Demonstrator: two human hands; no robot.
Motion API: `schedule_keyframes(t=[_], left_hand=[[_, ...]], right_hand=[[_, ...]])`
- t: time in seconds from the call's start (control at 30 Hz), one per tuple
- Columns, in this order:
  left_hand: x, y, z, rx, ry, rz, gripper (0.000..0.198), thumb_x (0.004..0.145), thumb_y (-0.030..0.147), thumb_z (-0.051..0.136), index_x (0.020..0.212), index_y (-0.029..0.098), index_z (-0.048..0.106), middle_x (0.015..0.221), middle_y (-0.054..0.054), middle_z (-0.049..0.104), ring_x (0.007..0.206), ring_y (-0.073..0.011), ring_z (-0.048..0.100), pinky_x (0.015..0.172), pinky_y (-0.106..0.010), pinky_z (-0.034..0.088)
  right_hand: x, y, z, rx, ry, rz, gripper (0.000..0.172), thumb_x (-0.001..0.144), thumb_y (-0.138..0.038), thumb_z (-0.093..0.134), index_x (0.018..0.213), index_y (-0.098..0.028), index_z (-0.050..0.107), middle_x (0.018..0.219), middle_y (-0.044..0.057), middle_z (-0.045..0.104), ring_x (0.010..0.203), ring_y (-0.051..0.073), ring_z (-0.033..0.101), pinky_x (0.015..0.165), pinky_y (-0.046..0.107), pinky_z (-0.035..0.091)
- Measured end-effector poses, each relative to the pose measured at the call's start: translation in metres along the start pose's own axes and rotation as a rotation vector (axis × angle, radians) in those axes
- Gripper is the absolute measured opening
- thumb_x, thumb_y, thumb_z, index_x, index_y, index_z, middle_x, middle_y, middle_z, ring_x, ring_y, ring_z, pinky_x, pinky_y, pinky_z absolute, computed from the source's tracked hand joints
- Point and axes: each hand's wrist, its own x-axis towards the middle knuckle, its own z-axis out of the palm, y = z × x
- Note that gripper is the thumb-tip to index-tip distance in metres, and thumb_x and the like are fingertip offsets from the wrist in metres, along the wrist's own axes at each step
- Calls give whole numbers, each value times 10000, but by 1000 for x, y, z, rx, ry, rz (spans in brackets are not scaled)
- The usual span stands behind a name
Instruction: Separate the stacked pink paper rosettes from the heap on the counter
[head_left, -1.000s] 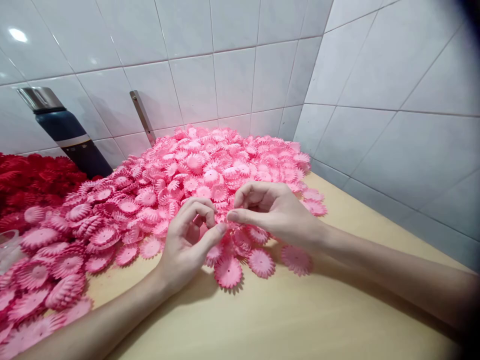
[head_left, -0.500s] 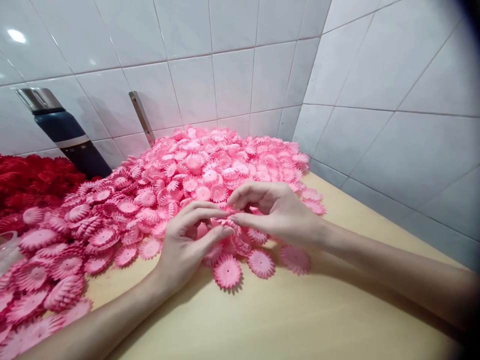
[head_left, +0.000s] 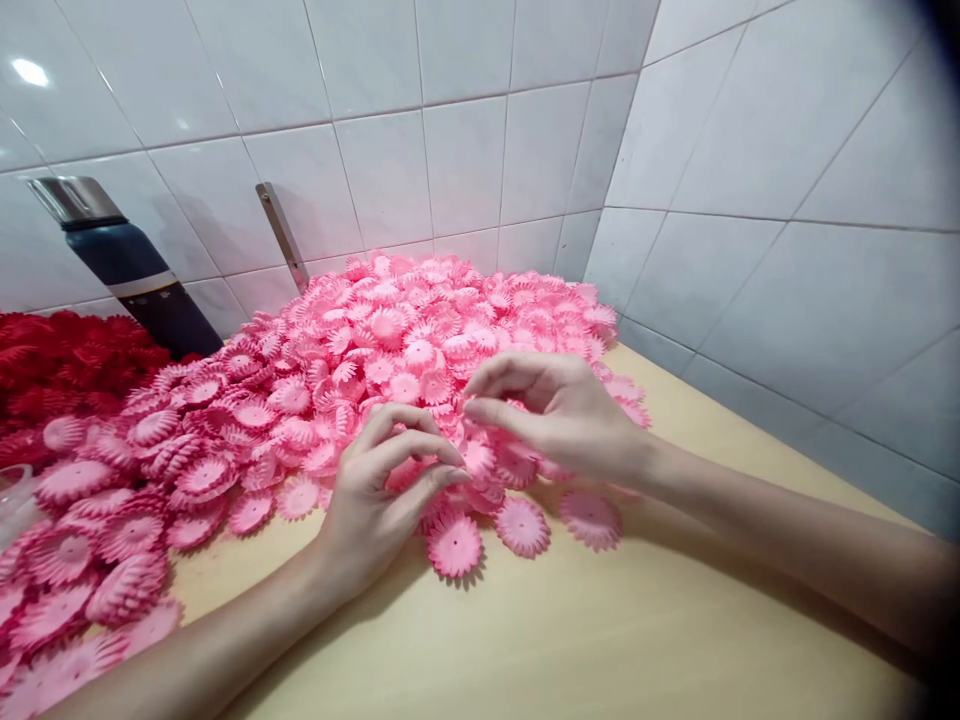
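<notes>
My left hand (head_left: 390,490) is closed, thumb and fingertips pinched together at the edge of a pink flower-shaped disc (head_left: 481,460) with a fringed rim. Up and to the right of it, my right hand (head_left: 559,410) curls its thumb and index finger together. Whatever lies between those right fingertips is too small to make out. The hands are a short way apart, over the front of a big heap of pink fringed discs (head_left: 397,325). Below my fingers, a loose pink disc (head_left: 454,543) lies flat on the table, with a small hole in its centre.
Left of the hands more pink discs (head_left: 67,550) spread over the pale table (head_left: 525,640). Farther back are a red heap (head_left: 67,360) and a dark blue flask (head_left: 139,265) with a steel cap. A metal strip (head_left: 281,237) leans on the tiled wall (head_left: 465,150).
My hands have drawn apart; their fingertips were together over a pink disc. The right hand has risen slightly, and the left fingertips are a little lower.
</notes>
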Motion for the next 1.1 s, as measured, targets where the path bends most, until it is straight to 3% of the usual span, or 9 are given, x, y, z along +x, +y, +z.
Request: schedule_keyframes(t=[0.13, 0.2, 0.37, 0.5, 0.77, 1.0, 1.1], left_hand=[[-2, 2, 1, -5, -51, 83, 83, 836, 132, 627, 783, 196, 629, 879, -47, 605, 856, -175, 567, 755, -309, 465], [-2, 2, 2, -91, -69, 29, 84, 869, 137, 582, 806, 189, 596, 863, -42, 619, 844, -163, 576, 740, -292, 468], [0, -4, 5, -269, 129, -290, 41, 887, 231, 585, 884, 195, 564, 825, -2, 592, 748, -113, 565, 661, -222, 463], [4, -8, 6, -346, 197, -402, 147, 841, 248, 649, 952, 192, 571, 836, -1, 614, 775, -115, 581, 684, -212, 473], [5, -7, 5, -377, 179, -400, 95, 821, 237, 666, 883, 172, 634, 811, 1, 636, 739, -96, 581, 673, -193, 477], [4, -6, 4, -398, 166, -395, 184, 741, 214, 746, 899, 180, 659, 854, -11, 680, 771, -131, 641, 697, -231, 523], [4, -4, 4, -389, 155, -418, 246, 730, 209, 755, 953, 181, 654, 853, -15, 688, 783, -137, 648, 707, -235, 525]], right_hand=[[13, 12, -18, -13, 342, -20, 153, 781, -286, 714, 871, -189, 637, 754, 18, 657, 683, 138, 617, 613, 283, 509], [16, 16, -25, -22, 434, 6, 197, 765, -321, 730, 876, -197, 624, 707, 7, 638, 646, 137, 602, 593, 290, 505], [10, 9, -19, 0, 293, -16, 301, 633, -329, 830, 827, -209, 634, 801, 38, 681, 707, 169, 636, 645, 322, 548], [4, 3, -9, -45, 174, -16, 217, 705, -323, 779, 857, -196, 690, 833, 49, 716, 747, 185, 669, 661, 328, 568], [1, 5, -4, -225, 203, -142, 85, 847, -259, 635, 843, -186, 679, 790, 31, 702, 700, 150, 633, 611, 292, 519], [0, 9, -3, -226, 258, -87, 188, 858, -368, 631, 821, -186, 654, 585, -7, 612, 509, 127, 569, 475, 276, 456], [0, 10, -4, -210, 268, -97, 198, 845, -384, 646, 822, -188, 662, 613, 3, 635, 526, 133, 582, 482, 280, 462]])
